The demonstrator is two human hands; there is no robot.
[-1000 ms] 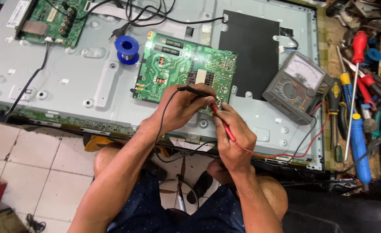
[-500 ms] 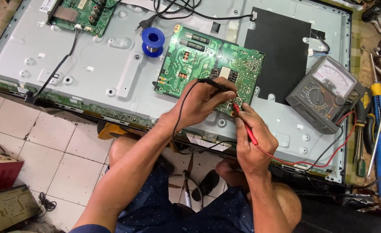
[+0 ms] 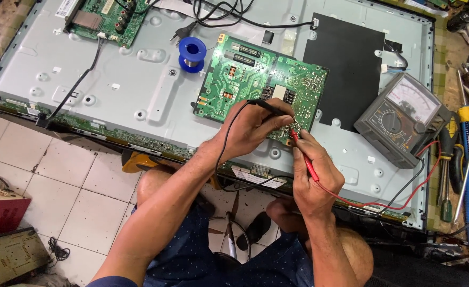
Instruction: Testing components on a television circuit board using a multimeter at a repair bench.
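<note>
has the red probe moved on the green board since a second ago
No. The red probe in the right hand still touches the same lower right corner of the green circuit board; only the camera view shifted.

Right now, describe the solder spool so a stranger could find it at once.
Start at the large grey metal panel lying flat on the floor. Just left of the green circuit board that both hands probe sits the solder spool. It is the only round blue thing on the panel.
</note>
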